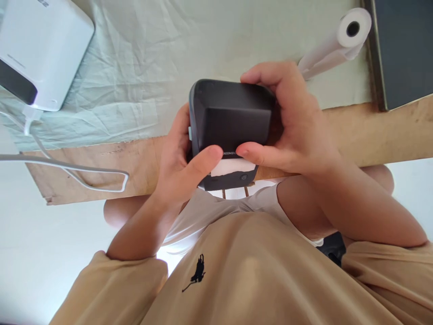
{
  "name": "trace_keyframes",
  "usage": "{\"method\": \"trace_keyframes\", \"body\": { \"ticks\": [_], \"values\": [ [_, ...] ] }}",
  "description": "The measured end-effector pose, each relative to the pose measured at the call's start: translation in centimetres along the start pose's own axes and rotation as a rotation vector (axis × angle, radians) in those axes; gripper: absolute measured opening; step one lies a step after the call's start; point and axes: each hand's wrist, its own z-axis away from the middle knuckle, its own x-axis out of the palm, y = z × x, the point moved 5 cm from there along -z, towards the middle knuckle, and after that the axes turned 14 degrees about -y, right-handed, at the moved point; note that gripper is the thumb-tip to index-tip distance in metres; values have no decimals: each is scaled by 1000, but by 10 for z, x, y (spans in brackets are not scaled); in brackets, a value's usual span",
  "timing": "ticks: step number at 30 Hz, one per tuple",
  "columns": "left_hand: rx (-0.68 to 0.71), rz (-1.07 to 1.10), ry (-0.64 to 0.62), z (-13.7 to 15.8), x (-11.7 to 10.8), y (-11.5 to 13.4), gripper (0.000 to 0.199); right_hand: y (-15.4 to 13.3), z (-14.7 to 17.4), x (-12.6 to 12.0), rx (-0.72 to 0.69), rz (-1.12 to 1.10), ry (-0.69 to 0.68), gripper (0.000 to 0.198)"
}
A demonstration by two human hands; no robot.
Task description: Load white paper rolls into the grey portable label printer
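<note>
Below both grips spreads a tan shirt. The left grip and right grip are closed around a black device — pinching it from either side, above the wooden edge of the counter. A white strip shows between them, low on the device. Left of the left grip bends a white cable; farther off sits a white machine. Beyond the right grip lies a white roll — then, farther right, a dark panel.
</note>
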Motion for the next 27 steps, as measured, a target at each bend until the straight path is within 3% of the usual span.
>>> {"method": "trace_keyframes", "body": {
  "ticks": [6,13,19,27],
  "values": [
    [24,65,8,-15,8,8,68,3,2,8,-55,-3,-39,92],
    [-47,77,87,10,-14,2,49,4,4,6,-59,47,-108,90],
    [139,41,293,20,-22,-15,73,2,5,6,-57,70,-117,92],
    [270,-74,403,32,-37,-7,61,2,8,2,-107,126,-150,101]
  ]
}}
